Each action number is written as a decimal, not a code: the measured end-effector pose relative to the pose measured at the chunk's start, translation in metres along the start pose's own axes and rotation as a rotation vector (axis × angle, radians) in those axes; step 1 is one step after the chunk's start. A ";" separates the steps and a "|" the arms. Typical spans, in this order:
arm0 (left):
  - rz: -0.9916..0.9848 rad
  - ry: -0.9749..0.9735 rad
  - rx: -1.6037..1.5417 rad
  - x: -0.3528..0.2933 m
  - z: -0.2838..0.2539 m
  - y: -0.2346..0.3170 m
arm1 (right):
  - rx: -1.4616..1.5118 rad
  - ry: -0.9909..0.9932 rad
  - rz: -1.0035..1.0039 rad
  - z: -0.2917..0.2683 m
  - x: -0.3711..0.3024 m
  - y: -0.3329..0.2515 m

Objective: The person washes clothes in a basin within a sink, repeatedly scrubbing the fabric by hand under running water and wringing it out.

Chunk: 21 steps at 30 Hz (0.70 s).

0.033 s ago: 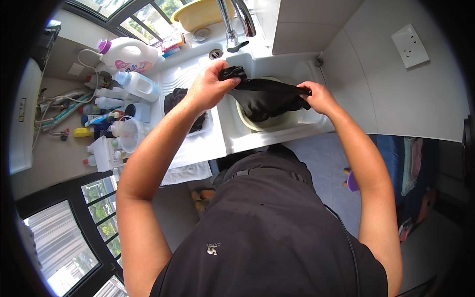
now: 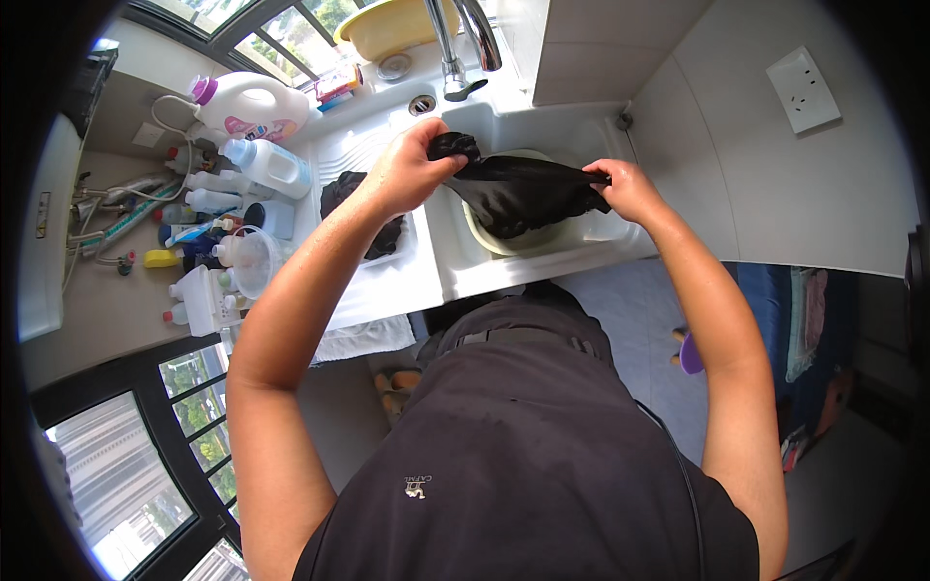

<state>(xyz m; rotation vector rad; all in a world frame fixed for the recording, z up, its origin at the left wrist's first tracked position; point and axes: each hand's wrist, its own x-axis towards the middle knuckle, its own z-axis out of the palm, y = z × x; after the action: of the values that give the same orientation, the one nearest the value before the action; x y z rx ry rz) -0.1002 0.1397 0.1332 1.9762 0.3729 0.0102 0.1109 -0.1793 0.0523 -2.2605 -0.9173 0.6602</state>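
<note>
A wet-looking black cloth garment (image 2: pixel 523 198) is stretched between my two hands over a pale basin (image 2: pixel 480 228) in the white sink. My left hand (image 2: pixel 417 167) pinches its upper left end, where a bunch of fabric sticks up past the fingers. At the other end my right hand (image 2: pixel 628 190) is closed on the edge. The garment sags between them and hides most of the basin's inside. To the left, another dark bundle of cloth (image 2: pixel 341 194) lies on the ribbed drainboard (image 2: pixel 339 150), partly behind my left forearm.
A chrome faucet (image 2: pixel 455 73) rises behind the sink (image 2: pixel 581 121), near a yellow basin (image 2: pixel 387 31) on the sill. Along the left stand a large white detergent jug (image 2: pixel 254 107), a blue-capped bottle (image 2: pixel 276 167), several smaller bottles and a clear tub (image 2: pixel 257 263). A tiled wall bounds the right.
Both hands keep their hold and place almost unchanged. The bunched fabric at my left hand has shifted slightly.
</note>
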 end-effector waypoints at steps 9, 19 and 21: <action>0.169 -0.196 0.673 -0.001 0.008 -0.016 | 0.180 0.110 0.147 -0.020 0.019 -0.021; 0.134 -0.066 0.552 -0.020 -0.031 0.084 | 0.531 0.311 -0.143 -0.099 0.007 -0.115; 0.043 -0.053 0.424 -0.024 -0.037 0.103 | 0.611 0.287 -0.125 -0.112 0.004 -0.121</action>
<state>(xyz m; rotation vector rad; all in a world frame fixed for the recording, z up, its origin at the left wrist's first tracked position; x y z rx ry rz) -0.1034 0.1276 0.2450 2.3980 0.3157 -0.1020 0.1310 -0.1446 0.2121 -1.6800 -0.6036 0.4617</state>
